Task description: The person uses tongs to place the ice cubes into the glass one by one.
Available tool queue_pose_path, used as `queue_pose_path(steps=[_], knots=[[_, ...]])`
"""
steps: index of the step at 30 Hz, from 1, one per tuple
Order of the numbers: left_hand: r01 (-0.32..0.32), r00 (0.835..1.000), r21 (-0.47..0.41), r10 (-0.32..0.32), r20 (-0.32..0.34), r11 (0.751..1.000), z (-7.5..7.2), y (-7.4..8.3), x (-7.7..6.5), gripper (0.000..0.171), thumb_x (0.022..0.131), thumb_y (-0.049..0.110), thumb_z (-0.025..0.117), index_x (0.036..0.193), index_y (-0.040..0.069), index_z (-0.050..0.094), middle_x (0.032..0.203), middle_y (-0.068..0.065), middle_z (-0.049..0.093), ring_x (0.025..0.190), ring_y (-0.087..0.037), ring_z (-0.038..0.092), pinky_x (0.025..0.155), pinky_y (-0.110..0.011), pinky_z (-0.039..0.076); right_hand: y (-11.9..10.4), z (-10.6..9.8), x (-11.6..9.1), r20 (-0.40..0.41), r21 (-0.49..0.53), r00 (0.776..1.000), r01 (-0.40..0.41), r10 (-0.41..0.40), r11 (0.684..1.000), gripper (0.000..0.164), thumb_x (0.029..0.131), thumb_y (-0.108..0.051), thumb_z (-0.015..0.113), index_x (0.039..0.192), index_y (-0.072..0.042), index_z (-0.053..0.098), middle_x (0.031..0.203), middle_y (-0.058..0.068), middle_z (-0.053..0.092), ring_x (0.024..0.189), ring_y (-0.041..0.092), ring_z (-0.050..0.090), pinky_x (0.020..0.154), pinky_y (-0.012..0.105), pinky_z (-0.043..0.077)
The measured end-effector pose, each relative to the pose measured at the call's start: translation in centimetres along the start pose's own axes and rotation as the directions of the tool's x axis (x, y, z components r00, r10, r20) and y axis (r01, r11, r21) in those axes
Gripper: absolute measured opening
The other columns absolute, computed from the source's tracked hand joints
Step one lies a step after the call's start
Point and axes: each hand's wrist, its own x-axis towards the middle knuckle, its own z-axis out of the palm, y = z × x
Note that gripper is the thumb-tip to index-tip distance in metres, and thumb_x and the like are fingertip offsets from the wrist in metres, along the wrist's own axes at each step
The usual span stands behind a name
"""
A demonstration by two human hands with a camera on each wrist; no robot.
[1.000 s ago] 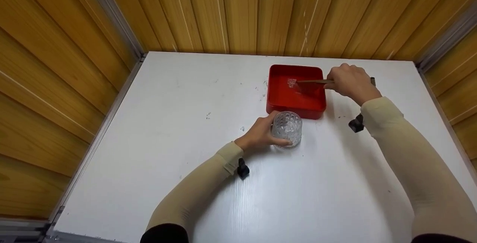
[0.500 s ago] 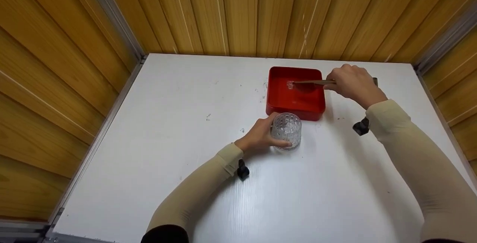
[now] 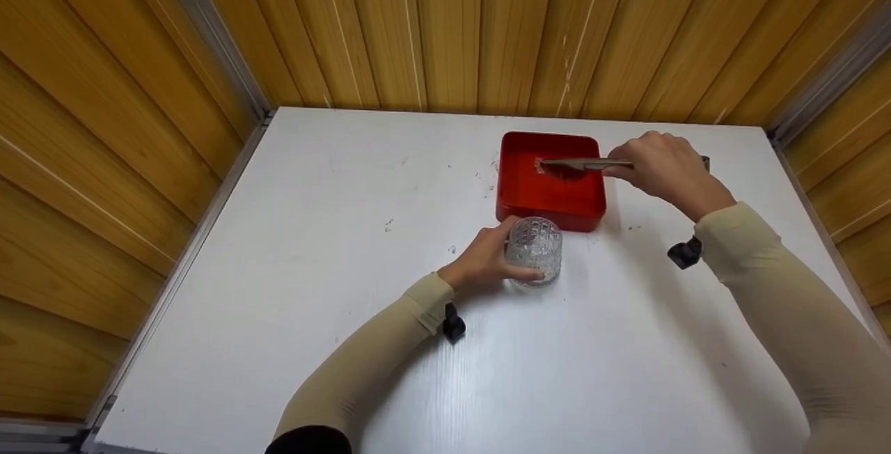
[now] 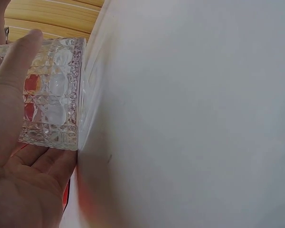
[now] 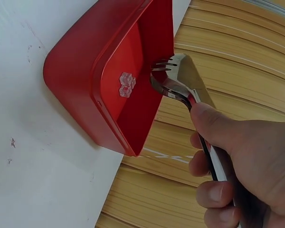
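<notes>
My left hand grips a clear, cut-pattern glass that stands upright on the white table, thumb on the near side. Up close in the left wrist view, the thumb lies along the glass and the other fingers curl beneath and behind it. A pair of metal serving tongs is held in my right hand, with the tips over a square red box. One tong end is fork-shaped, the other broad. On the box floor, a small cluster of clear, ice-like cubes lies close to the tips.
The white table has dark scuff marks left of the box. Yellow wood-look panels rise behind it and along both sides, joined by metal corner rails. The glass stands right in front of the box's near wall.
The tong tips have shifted left within the box, toward the clear cubes, and the tongs have turned slightly. My left hand keeps its hold on the glass. The head view has tilted slightly.
</notes>
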Motion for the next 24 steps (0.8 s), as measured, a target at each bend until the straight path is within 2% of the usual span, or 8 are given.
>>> queue_pose_path(steps=[12,17,24], knots=[[-0.026,1.000,0.009,0.026,-0.006,1.000,-0.2,0.0,0.0,0.081,0.075,0.044,0.092,0.139,0.018,0.050,0.125,0.003,0.067,0.107,-0.008,0.061,0.095,-0.023,0.049,-1.1,-0.7,-2.0,-0.044,0.002,0.999,0.024,-0.024,1.000,0.015,0.093,-0.023,0.079,0.106,-0.016,0.080,0.080,0.000,0.072,0.070,0.021,0.054,0.053,0.035,0.041],[-0.009,1.000,-0.012,0.009,-0.004,1.000,-0.2,0.0,0.1,0.082,0.075,0.044,0.092,0.139,0.018,0.049,0.125,0.003,0.068,0.107,-0.007,0.060,0.096,-0.024,0.049,-1.6,-0.8,-3.0,-0.087,-0.005,0.994,0.063,-0.063,0.998,0.013,0.091,-0.021,0.081,0.104,-0.017,0.081,0.080,0.000,0.073,0.067,0.019,0.054,0.053,0.034,0.042],[0.020,1.000,-0.020,-0.020,0.001,1.000,-0.1,0.1,-0.1,0.080,0.075,0.045,0.092,0.138,0.019,0.049,0.121,0.006,0.068,0.105,-0.008,0.061,0.095,-0.024,0.049,-2.5,-0.2,-4.1,-0.098,0.015,0.988,0.119,-0.117,0.993,0.016,0.089,-0.020,0.083,0.104,-0.016,0.081,0.081,-0.001,0.074,0.064,0.018,0.054,0.054,0.032,0.045]])
